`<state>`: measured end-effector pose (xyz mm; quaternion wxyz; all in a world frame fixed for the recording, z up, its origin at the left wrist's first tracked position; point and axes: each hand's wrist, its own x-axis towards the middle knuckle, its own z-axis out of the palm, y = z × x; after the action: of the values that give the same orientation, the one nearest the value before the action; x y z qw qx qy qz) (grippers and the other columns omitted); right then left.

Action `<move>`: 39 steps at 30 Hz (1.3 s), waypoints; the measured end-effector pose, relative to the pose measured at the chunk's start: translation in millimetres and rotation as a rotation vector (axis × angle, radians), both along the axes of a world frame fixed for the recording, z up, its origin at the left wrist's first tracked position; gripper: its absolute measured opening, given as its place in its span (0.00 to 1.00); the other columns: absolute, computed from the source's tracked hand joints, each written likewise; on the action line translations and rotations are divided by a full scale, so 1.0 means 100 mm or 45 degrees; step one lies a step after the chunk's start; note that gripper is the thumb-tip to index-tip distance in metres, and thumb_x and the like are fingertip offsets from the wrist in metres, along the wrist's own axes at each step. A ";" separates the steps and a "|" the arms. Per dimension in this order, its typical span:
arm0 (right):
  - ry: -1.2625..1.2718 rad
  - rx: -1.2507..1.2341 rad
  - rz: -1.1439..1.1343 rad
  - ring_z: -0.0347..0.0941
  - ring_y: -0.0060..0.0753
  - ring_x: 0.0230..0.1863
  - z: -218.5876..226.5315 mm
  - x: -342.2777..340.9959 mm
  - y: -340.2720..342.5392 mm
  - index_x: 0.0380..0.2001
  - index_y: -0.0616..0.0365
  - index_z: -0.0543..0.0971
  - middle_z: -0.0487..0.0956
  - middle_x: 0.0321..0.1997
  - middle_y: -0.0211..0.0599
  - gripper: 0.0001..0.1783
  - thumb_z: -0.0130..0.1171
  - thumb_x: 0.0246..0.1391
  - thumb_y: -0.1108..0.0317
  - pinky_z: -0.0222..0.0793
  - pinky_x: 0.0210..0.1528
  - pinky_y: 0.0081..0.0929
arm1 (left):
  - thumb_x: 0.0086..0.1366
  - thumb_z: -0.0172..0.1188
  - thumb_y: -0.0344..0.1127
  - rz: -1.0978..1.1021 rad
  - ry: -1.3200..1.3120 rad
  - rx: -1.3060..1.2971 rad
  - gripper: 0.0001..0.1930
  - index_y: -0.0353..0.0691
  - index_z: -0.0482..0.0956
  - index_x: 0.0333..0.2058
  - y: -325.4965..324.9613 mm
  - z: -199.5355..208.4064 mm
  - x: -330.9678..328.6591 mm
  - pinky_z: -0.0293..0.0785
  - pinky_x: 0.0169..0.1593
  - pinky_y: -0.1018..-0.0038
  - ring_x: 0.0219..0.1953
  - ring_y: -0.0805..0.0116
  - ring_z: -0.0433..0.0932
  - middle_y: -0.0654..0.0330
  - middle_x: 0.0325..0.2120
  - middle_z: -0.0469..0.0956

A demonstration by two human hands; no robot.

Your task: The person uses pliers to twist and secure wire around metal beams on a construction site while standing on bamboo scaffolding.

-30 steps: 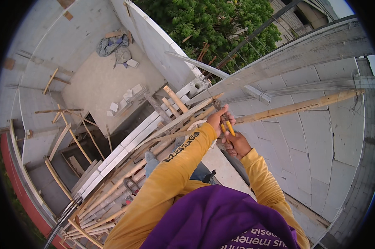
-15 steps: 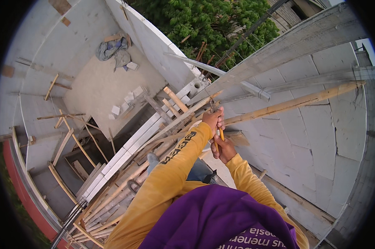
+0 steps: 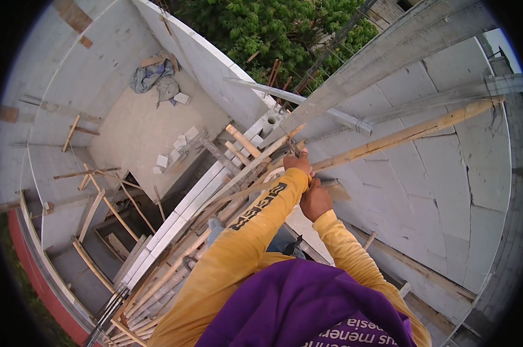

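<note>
Both my hands are closed one above the other on a pair of pincers (image 3: 293, 146) with orange handles. My left hand (image 3: 298, 162) wraps round it close under the dark metal jaws. Lower down, my right hand (image 3: 316, 200) is closed round the handle end, and its back hides most of the handles. The jaws sit by the end of a thin wooden pole (image 3: 284, 139), where poles meet at the wall corner. Whether the jaws grip a wire there is too small to tell.
A long bamboo pole (image 3: 412, 134) slopes up to the right along the grey block wall (image 3: 435, 191). A concrete-grey beam (image 3: 383, 58) crosses above. Several poles (image 3: 163, 283) lie under my left arm. Left of the white wall top (image 3: 175, 222), a room lies far below.
My right hand has turned over and moved up against my left, so its back now covers the handles. The view has shifted slightly. My left hand stays near the jaws.
</note>
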<state>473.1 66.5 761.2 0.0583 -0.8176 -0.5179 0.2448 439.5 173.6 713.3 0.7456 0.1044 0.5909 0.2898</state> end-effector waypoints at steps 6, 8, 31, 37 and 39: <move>0.118 0.147 -0.033 0.77 0.63 0.28 -0.28 -0.15 -0.09 0.38 0.69 0.64 0.78 0.25 0.61 0.23 0.60 0.50 0.62 0.72 0.32 0.51 | 0.65 0.60 0.40 -0.141 0.335 0.121 0.14 0.33 0.71 0.38 -0.04 0.04 -0.07 0.68 0.14 0.67 0.11 0.62 0.72 0.54 0.18 0.74; 0.158 0.170 -0.054 0.76 0.63 0.28 -0.34 -0.21 -0.11 0.38 0.69 0.64 0.78 0.25 0.62 0.24 0.61 0.51 0.60 0.72 0.31 0.50 | 0.64 0.59 0.39 -0.191 0.356 0.160 0.15 0.32 0.71 0.39 -0.04 0.08 -0.12 0.69 0.15 0.67 0.11 0.61 0.73 0.53 0.18 0.74; 1.962 -0.485 -0.615 0.60 0.18 0.13 0.17 0.45 0.09 0.33 0.55 0.71 0.66 0.18 0.25 0.14 0.55 0.62 0.56 0.52 0.14 0.18 | 0.60 0.65 0.47 -0.190 -0.687 -0.194 0.18 0.47 0.67 0.21 -0.01 0.05 -0.32 0.73 0.34 0.66 0.24 0.67 0.71 0.66 0.15 0.65; 1.623 -0.347 -0.558 0.62 0.20 0.13 0.40 0.39 0.06 0.36 0.59 0.72 0.67 0.18 0.28 0.24 0.54 0.60 0.46 0.56 0.16 0.19 | 0.61 0.64 0.36 -0.043 -0.555 -0.229 0.14 0.44 0.68 0.21 0.01 0.22 -0.24 0.72 0.28 0.67 0.18 0.70 0.65 0.66 0.14 0.63; 1.641 -0.357 -0.611 0.58 0.19 0.11 0.40 0.41 0.04 0.35 0.60 0.72 0.65 0.17 0.27 0.29 0.50 0.59 0.39 0.53 0.14 0.19 | 0.61 0.63 0.38 -0.102 -0.487 -0.272 0.17 0.45 0.66 0.18 0.03 0.32 -0.24 0.73 0.29 0.67 0.20 0.68 0.67 0.65 0.14 0.62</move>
<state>514.2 70.1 800.7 0.3001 -0.6012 -0.1490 0.7255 415.2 176.7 745.3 0.8619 -0.0089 0.4614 0.2102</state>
